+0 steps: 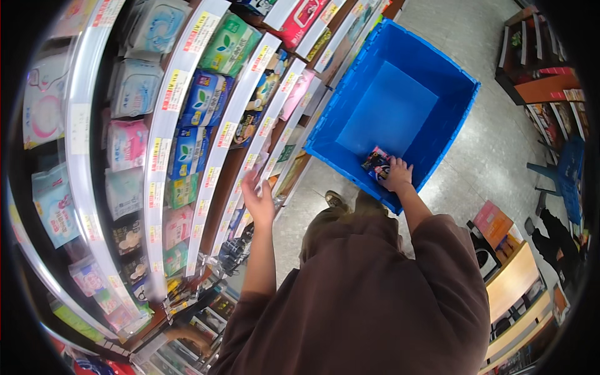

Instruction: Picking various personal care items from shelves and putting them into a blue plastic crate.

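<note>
My right hand [398, 175] reaches into a large blue plastic crate [328, 161], its fingers on a dark, pink-edged package [376, 163] near the crate's close end. Whether the fingers grip that package or only rest on it is unclear. Beside the store shelves, my left hand [258, 197] is raised with fingers apart and nothing in it. On the shelves to the left are packs of sanitary pads, among them blue packs [190, 152], a green pack [230, 44], a pink pack [127, 144] and pale blue packs [137, 87].
Shelf edges [176, 89] with price labels run close along my left side. Small hanging goods [232, 253] are near my left forearm. A blue plastic stool [567, 178], a person's dark-clothed legs [555, 239] and a light wooden surface [513, 279] are at the right.
</note>
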Demonstrator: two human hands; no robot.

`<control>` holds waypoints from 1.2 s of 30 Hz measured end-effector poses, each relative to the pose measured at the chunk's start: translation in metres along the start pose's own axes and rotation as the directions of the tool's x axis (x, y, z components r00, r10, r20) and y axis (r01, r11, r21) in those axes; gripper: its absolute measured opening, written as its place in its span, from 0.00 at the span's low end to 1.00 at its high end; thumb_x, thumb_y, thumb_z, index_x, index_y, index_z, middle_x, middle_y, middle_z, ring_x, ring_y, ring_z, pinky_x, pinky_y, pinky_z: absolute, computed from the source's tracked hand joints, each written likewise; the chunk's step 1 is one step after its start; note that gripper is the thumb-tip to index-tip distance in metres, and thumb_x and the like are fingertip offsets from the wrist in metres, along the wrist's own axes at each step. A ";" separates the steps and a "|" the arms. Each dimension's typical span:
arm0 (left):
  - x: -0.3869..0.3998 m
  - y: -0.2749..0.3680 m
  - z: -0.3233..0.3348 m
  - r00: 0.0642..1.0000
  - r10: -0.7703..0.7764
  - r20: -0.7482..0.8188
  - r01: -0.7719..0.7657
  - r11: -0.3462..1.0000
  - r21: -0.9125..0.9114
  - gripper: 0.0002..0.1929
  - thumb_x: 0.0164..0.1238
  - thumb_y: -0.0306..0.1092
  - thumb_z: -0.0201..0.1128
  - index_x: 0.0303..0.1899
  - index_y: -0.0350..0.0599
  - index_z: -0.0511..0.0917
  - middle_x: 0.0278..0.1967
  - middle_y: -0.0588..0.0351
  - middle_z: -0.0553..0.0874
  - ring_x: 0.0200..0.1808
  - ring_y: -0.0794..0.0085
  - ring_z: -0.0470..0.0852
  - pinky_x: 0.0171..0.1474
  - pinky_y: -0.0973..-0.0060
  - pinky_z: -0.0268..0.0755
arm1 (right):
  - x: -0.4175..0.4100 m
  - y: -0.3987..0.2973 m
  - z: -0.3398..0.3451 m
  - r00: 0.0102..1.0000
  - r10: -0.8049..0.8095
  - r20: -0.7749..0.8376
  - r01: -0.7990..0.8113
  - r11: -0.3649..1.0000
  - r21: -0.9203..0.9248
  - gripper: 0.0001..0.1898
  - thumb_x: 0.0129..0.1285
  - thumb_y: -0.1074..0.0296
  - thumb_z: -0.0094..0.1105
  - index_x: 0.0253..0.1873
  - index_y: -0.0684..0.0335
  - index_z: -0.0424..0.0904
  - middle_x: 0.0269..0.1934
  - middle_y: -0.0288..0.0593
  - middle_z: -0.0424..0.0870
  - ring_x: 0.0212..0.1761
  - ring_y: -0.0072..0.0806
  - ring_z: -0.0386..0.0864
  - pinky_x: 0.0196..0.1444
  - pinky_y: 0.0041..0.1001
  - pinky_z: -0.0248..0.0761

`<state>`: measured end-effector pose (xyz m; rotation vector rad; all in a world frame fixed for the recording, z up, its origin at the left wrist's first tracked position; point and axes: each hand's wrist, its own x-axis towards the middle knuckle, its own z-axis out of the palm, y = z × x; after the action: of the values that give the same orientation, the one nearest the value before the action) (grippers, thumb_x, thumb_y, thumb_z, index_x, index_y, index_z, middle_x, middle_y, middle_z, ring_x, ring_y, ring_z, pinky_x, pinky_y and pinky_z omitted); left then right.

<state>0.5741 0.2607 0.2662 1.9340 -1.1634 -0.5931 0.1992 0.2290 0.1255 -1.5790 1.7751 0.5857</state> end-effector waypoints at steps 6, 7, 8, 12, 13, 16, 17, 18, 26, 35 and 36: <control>0.093 0.005 -0.001 0.984 -0.047 -0.172 0.014 0.982 -0.189 0.32 0.65 0.35 0.72 0.68 0.33 0.70 0.66 0.45 0.77 0.68 0.59 0.74 0.71 0.61 0.60 | -0.018 -0.003 -0.001 0.915 -0.135 -0.379 0.230 0.949 0.216 0.43 0.54 0.54 0.72 0.72 0.64 0.64 0.65 0.50 0.72 0.68 0.45 0.70 0.72 0.44 0.62; 0.102 0.015 0.000 0.987 -0.037 -0.159 0.006 0.981 -0.192 0.32 0.65 0.35 0.72 0.68 0.33 0.70 0.66 0.45 0.77 0.68 0.59 0.74 0.71 0.61 0.60 | -0.023 -0.002 -0.001 0.883 -0.174 -0.436 0.303 0.921 0.246 0.41 0.55 0.56 0.72 0.71 0.65 0.64 0.64 0.51 0.72 0.67 0.46 0.70 0.71 0.43 0.64; 0.110 0.025 -0.001 0.974 -0.220 -0.050 0.197 0.936 -0.293 0.33 0.65 0.35 0.73 0.69 0.34 0.70 0.67 0.47 0.76 0.68 0.61 0.74 0.71 0.65 0.61 | -0.029 -0.002 -0.001 0.883 -0.158 -0.441 0.292 0.922 0.254 0.41 0.55 0.56 0.72 0.71 0.65 0.64 0.64 0.51 0.72 0.67 0.46 0.70 0.71 0.43 0.64; 0.140 0.005 -0.008 0.919 -0.354 0.172 0.393 0.849 -0.353 0.31 0.66 0.41 0.73 0.66 0.35 0.75 0.65 0.49 0.78 0.65 0.65 0.76 0.69 0.72 0.63 | -0.053 -0.004 0.000 0.835 -0.208 -0.510 0.386 0.882 0.272 0.37 0.55 0.61 0.71 0.69 0.66 0.67 0.63 0.53 0.73 0.66 0.48 0.71 0.69 0.42 0.66; 0.144 0.002 -0.006 0.919 -0.318 0.234 0.386 0.846 -0.369 0.31 0.67 0.41 0.72 0.66 0.35 0.75 0.66 0.50 0.78 0.65 0.65 0.76 0.69 0.71 0.64 | -0.058 -0.004 0.003 0.815 -0.223 -0.536 0.415 0.868 0.271 0.36 0.56 0.62 0.70 0.69 0.66 0.67 0.63 0.53 0.73 0.66 0.49 0.71 0.69 0.42 0.66; 0.144 -0.002 -0.009 0.928 -0.291 0.233 0.333 0.927 -0.170 0.31 0.69 0.43 0.70 0.68 0.36 0.73 0.66 0.50 0.77 0.65 0.63 0.76 0.69 0.70 0.64 | -0.074 -0.005 0.008 0.821 -0.203 -0.533 0.392 0.880 0.269 0.34 0.57 0.64 0.69 0.68 0.66 0.68 0.63 0.53 0.73 0.66 0.49 0.71 0.68 0.42 0.67; 0.145 -0.002 -0.010 0.933 -0.272 0.235 0.289 0.957 -0.041 0.32 0.71 0.45 0.68 0.70 0.37 0.70 0.69 0.49 0.75 0.68 0.62 0.74 0.71 0.69 0.61 | -0.078 -0.006 0.010 0.822 -0.194 -0.536 0.386 0.881 0.273 0.34 0.57 0.64 0.69 0.68 0.66 0.68 0.63 0.53 0.73 0.66 0.49 0.71 0.68 0.42 0.67; 0.144 -0.002 -0.011 0.933 -0.269 0.240 0.287 0.957 -0.043 0.32 0.71 0.45 0.68 0.70 0.37 0.70 0.69 0.49 0.75 0.68 0.62 0.74 0.71 0.69 0.61 | -0.083 -0.006 0.010 0.816 -0.213 -0.538 0.418 0.859 0.295 0.34 0.57 0.65 0.69 0.68 0.66 0.68 0.63 0.53 0.73 0.66 0.49 0.71 0.68 0.42 0.67; 0.106 -0.041 -0.026 0.939 0.343 0.011 -0.318 0.856 0.408 0.33 0.54 0.36 0.76 0.60 0.29 0.74 0.51 0.31 0.83 0.54 0.36 0.81 0.59 0.51 0.73 | -0.098 -0.018 0.024 0.799 -0.266 -0.539 0.484 0.817 0.314 0.31 0.56 0.68 0.67 0.66 0.65 0.71 0.64 0.54 0.73 0.66 0.49 0.71 0.68 0.42 0.67; 0.025 -0.004 -0.056 0.689 0.708 0.158 -0.674 0.544 0.500 0.34 0.58 0.26 0.64 0.69 0.35 0.66 0.68 0.40 0.74 0.70 0.41 0.70 0.73 0.48 0.57 | -0.128 -0.048 -0.003 0.633 -0.460 -0.623 0.710 0.666 0.230 0.32 0.55 0.67 0.69 0.66 0.63 0.71 0.68 0.53 0.71 0.68 0.50 0.71 0.69 0.44 0.66; 0.014 0.005 -0.057 0.699 0.688 0.194 -0.682 0.560 0.470 0.33 0.58 0.26 0.64 0.68 0.35 0.67 0.67 0.40 0.75 0.69 0.41 0.71 0.72 0.49 0.58 | -0.136 -0.055 -0.018 0.592 -0.483 -0.645 0.754 0.615 0.231 0.34 0.54 0.66 0.70 0.68 0.62 0.70 0.69 0.53 0.70 0.69 0.50 0.70 0.70 0.45 0.65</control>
<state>0.6185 0.2689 0.3035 1.6432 -2.0799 0.1956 0.2538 0.2994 0.2437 -1.9327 1.3376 -0.6904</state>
